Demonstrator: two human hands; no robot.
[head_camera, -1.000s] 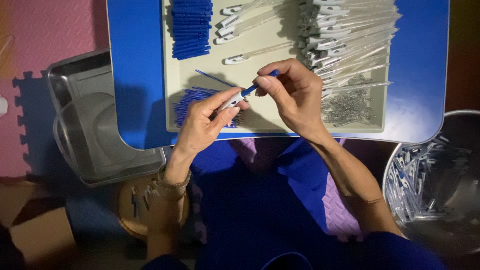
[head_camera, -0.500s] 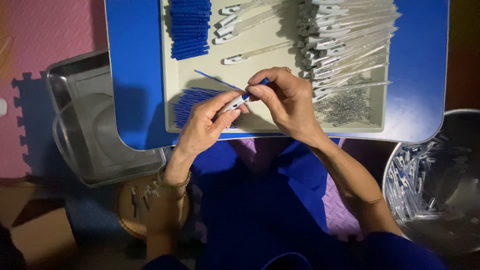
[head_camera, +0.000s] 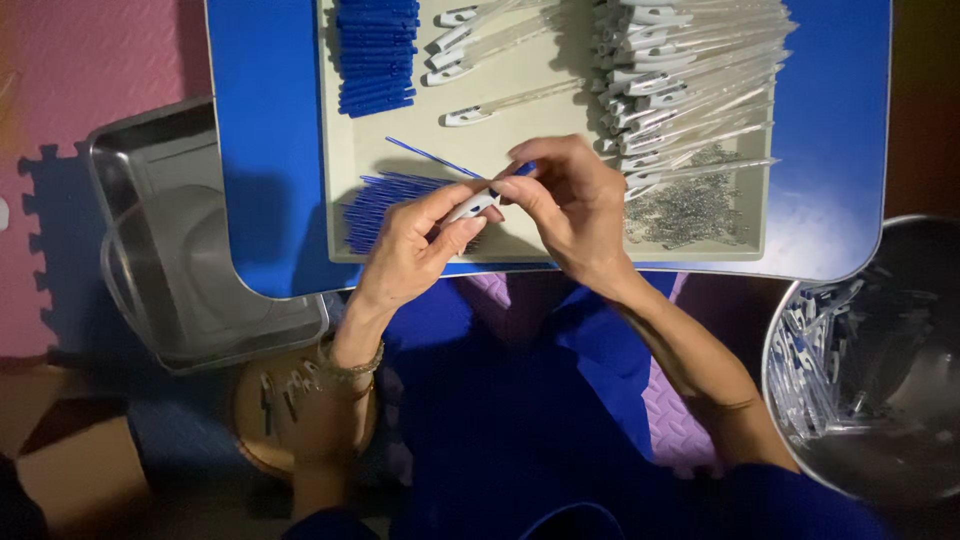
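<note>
White plastic pen barrel (head_camera: 470, 208) pinched by left hand (head_camera: 415, 250), right hand (head_camera: 575, 205) fingers clamped on thin blue refill (head_camera: 440, 160)

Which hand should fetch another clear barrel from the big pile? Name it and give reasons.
Probably the right hand: it sits beside the clear barrel pile. The left hand grips the white pen piece, farther away.
</note>
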